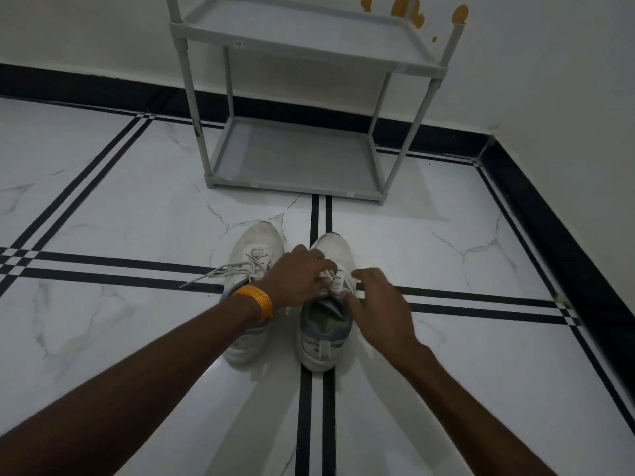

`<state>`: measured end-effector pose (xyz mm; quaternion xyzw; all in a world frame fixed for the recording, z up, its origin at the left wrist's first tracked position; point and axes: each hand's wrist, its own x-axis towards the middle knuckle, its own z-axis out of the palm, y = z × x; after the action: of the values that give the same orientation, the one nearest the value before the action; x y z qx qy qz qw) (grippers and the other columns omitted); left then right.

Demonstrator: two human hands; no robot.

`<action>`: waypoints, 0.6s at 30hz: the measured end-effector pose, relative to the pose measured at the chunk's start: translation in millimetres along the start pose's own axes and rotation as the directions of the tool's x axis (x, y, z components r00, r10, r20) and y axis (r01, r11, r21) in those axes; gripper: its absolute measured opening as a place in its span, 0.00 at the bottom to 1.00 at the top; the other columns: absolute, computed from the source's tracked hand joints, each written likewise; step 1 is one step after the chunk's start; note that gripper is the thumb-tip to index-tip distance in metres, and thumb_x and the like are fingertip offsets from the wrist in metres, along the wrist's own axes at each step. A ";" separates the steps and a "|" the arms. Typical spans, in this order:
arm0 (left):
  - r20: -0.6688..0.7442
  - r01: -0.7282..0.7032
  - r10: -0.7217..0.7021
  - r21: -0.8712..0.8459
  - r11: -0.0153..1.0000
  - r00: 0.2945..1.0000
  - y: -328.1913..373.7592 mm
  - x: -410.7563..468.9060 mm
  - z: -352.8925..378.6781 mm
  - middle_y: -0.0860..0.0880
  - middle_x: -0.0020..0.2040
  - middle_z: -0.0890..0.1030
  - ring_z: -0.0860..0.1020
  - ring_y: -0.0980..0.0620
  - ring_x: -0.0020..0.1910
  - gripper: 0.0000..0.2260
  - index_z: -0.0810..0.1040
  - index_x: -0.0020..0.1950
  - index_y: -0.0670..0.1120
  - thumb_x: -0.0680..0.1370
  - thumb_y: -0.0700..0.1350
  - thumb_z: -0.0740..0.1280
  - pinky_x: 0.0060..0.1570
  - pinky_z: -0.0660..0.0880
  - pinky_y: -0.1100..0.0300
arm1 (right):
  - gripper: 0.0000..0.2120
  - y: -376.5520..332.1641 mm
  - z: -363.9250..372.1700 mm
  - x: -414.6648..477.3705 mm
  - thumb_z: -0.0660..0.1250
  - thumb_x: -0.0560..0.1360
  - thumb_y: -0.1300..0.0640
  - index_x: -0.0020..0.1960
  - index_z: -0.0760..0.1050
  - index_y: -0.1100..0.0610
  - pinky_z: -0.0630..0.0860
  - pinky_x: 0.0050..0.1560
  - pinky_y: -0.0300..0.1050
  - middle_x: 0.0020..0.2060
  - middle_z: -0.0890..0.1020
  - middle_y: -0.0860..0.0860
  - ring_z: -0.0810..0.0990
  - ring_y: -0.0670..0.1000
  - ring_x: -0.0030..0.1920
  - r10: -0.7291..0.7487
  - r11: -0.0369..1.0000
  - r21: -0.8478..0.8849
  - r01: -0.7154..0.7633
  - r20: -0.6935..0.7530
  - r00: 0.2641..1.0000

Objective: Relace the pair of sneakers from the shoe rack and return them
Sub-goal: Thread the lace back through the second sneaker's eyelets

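Pinching the right shoe's lace [331, 276], the left hand [299, 278] should pull evenly toward six o'clock; right hand [376, 304] hovers released.

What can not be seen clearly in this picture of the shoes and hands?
- Laces of the right sneaker: mostly hidden under the left hand, head view.
- Right hand: blurred, so its grip cannot be told.
- Left sneaker: its middle is covered by the left wrist and orange bangle.
- Shoe rack: its top is cut off by the upper edge.
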<state>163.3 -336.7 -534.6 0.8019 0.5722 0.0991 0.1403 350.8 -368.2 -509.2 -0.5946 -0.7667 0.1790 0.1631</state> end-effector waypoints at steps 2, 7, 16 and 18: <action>0.057 -0.060 0.058 0.044 0.997 0.997 2.6 -0.8 4.8 0.47 0.58 0.81 0.74 0.44 0.54 0.13 0.79 0.60 0.49 0.80 0.51 0.62 0.53 0.74 0.47 | 0.17 -12.7 10.2 0.3 0.63 0.80 0.49 0.65 0.72 0.56 0.73 0.46 0.45 0.59 0.77 0.53 0.81 0.55 0.53 -0.080 0.951 -0.283 0.123 0.160 0.984; 0.007 -0.156 0.156 0.076 0.985 0.988 0.5 -2.8 -0.5 0.45 0.46 0.84 0.79 0.45 0.46 0.07 0.82 0.49 0.45 0.77 0.45 0.65 0.48 0.77 0.50 | 0.11 -4.3 16.2 7.0 0.64 0.78 0.61 0.60 0.74 0.60 0.73 0.45 0.48 0.55 0.78 0.59 0.80 0.59 0.51 -0.149 0.914 -0.348 0.206 0.184 0.972; 0.074 -0.224 0.211 0.289 0.931 0.975 -6.8 -10.1 -0.1 0.43 0.32 0.81 0.79 0.42 0.32 0.04 0.79 0.37 0.43 0.69 0.36 0.69 0.35 0.75 0.54 | 0.10 22.9 23.0 18.1 0.63 0.79 0.56 0.43 0.78 0.59 0.66 0.39 0.44 0.39 0.81 0.56 0.74 0.52 0.37 -0.224 0.975 0.001 0.224 0.033 0.974; 0.081 -0.202 0.186 0.318 0.926 0.979 -8.2 -10.2 -0.1 0.43 0.34 0.82 0.80 0.41 0.34 0.04 0.80 0.38 0.43 0.68 0.35 0.70 0.37 0.77 0.53 | 0.10 27.5 27.9 17.5 0.64 0.79 0.56 0.42 0.80 0.59 0.70 0.38 0.45 0.36 0.82 0.54 0.75 0.50 0.36 -0.176 0.979 0.097 0.177 -0.017 0.984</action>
<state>152.6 -343.9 -537.2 0.8688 0.4950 -0.0025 0.0100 357.1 -347.2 -546.0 -0.5164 -0.8058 0.1989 0.2109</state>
